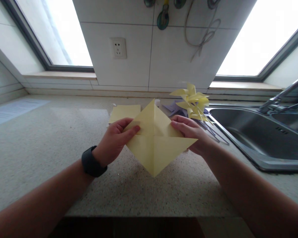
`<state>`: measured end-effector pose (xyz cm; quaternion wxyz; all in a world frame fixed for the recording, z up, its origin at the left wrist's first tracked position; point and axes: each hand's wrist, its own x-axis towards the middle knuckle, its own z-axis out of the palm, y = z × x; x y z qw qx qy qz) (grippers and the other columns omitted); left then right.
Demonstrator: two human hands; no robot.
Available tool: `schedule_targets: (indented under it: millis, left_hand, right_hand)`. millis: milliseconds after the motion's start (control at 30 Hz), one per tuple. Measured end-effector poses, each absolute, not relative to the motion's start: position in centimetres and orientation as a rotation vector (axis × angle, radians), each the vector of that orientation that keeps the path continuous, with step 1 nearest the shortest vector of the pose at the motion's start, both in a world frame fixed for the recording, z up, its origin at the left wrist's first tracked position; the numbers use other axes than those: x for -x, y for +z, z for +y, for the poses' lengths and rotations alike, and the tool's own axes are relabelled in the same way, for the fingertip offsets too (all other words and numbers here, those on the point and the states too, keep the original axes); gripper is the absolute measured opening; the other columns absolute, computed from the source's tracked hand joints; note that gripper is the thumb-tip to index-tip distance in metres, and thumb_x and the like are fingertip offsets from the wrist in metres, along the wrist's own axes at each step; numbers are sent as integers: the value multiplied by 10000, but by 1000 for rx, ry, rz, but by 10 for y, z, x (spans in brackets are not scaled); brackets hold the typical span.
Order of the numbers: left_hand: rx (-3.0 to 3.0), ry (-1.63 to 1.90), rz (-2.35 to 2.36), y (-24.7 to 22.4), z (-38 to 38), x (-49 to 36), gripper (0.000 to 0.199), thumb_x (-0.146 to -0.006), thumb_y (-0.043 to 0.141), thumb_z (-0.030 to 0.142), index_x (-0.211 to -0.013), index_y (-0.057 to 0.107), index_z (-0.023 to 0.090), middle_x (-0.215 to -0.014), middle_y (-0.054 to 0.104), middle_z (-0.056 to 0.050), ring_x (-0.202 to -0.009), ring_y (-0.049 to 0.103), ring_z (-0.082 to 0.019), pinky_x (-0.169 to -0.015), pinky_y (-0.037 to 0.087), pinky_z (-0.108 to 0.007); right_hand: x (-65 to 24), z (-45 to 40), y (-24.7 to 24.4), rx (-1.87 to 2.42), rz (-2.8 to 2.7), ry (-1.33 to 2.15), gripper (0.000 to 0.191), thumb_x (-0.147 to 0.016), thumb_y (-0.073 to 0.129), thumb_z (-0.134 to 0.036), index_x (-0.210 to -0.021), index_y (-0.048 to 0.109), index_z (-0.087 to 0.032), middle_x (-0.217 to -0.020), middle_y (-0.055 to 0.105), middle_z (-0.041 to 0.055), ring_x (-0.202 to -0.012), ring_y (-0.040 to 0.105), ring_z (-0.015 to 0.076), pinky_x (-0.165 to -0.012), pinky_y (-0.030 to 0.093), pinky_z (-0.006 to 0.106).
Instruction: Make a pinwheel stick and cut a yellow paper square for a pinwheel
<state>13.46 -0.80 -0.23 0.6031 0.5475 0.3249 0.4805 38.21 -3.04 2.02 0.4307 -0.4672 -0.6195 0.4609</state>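
Between both hands a sheet of yellow paper (152, 152) is held above the counter, turned so one corner points at me. Creases cross at its middle, and a slit or fold edge runs out toward the right corner. My left hand (119, 137) pinches its left side, thumb on top and fingers underneath. On the right edge, my right hand (188, 130) grips the paper between thumb and fingers. Behind the left hand lies a stack of yellow paper (126, 110). Yellow paper pinwheels (192, 99) on thin sticks rest beyond the right hand, over some purple paper (172, 107).
The speckled counter (64, 138) spreads around the hands, its front edge close to me. A steel sink (238, 132) with a faucet (275, 100) is set in at the right. Printed paper (17, 110) lies far left. A wall socket (118, 48) and a hanging cord (203, 41) are behind.
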Motion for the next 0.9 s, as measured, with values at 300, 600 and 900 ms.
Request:
schedule_targets:
  millis: [300,600,900]
  left_hand:
    - [-1763,979,1003,-7,-4,-127,242,-881,672,333,-1074,689,189,-874,698,-25,-635,586,-114,-482,468,-181]
    - [-1714,1067,1002,-10,-1,-128,240,-860,707,357,-1013,696,173,-876,702,-31,-677,614,-123,-543,518,-200]
    - [-1494,1216,911,-13,3,-128,302,-839,743,397,-1025,678,167,-924,742,-46,-766,677,-146,-681,564,-256]
  right_hand:
    - [-395,-16,14,1175,-1634,764,167,-830,659,-327,-881,568,-196,-858,641,34,-741,595,155,-663,491,320]
    - [-380,-41,22,987,-2033,-149,207,-827,665,-188,-1004,568,-233,-1095,608,69,-1062,565,245,-937,473,455]
    - [-380,-24,4,1205,-1556,1137,403,-738,799,-393,-1046,616,-208,-974,728,83,-812,688,229,-689,582,379]
